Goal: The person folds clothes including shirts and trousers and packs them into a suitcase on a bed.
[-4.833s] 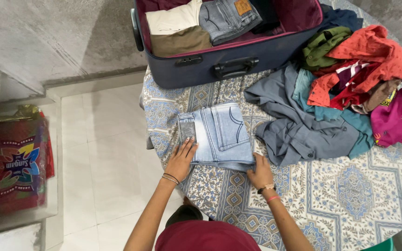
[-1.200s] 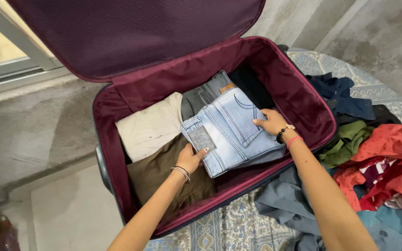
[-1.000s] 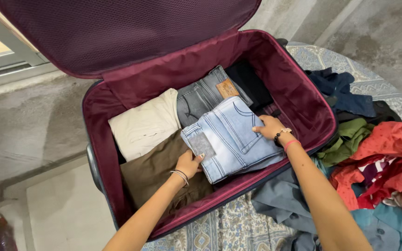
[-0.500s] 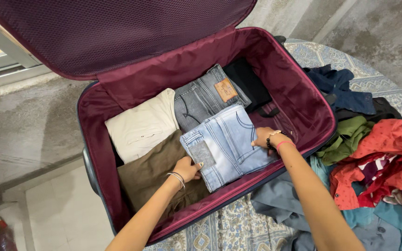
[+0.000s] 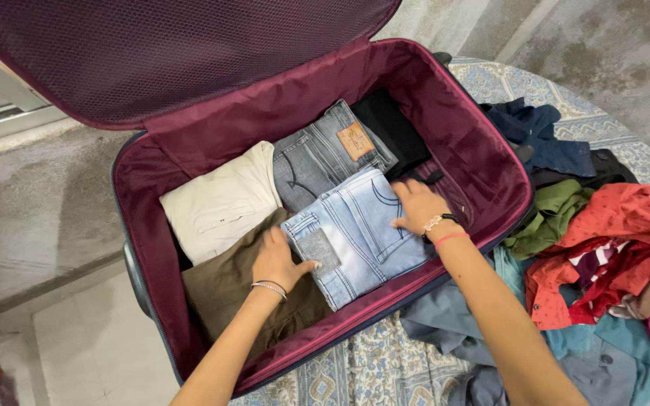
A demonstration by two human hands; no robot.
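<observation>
Two hands are all I have in view, and both sit on the folded light-blue jeans (image 5: 359,229) inside the open suitcase (image 5: 490,169). On my left hand (image 5: 276,259) the fingers (image 5: 274,239) are spread and lie flat across the jeans' left edge, half on the brown garment (image 5: 223,289) beside it, with the thumb resting on the denim near a grey patch; nothing is gripped, the palm just presses down. On my right hand (image 5: 417,207) the fingers (image 5: 400,222) are loosely open too, laid on the jeans' right side next to the back pocket, holding nothing. That wrist carries a beaded band and a pink one; the left wrist has thin bangles.

The light-blue jeans lie in the suitcase's near half, towards its front wall, between the brown garment on the left and the bare maroon lining on the right. Just behind them, touching, is a folded grey pair of jeans (image 5: 325,154) with a tan label, and left of that a folded cream garment (image 5: 220,203). A black item (image 5: 393,131) sits at the far right corner of the case. The lid (image 5: 189,53) stands open behind.

The suitcase rests on a counter with a blue patterned cloth (image 5: 362,365). Right of it, a loose heap of clothes (image 5: 603,256) spreads over the counter: navy, green, red, grey and teal pieces.
</observation>
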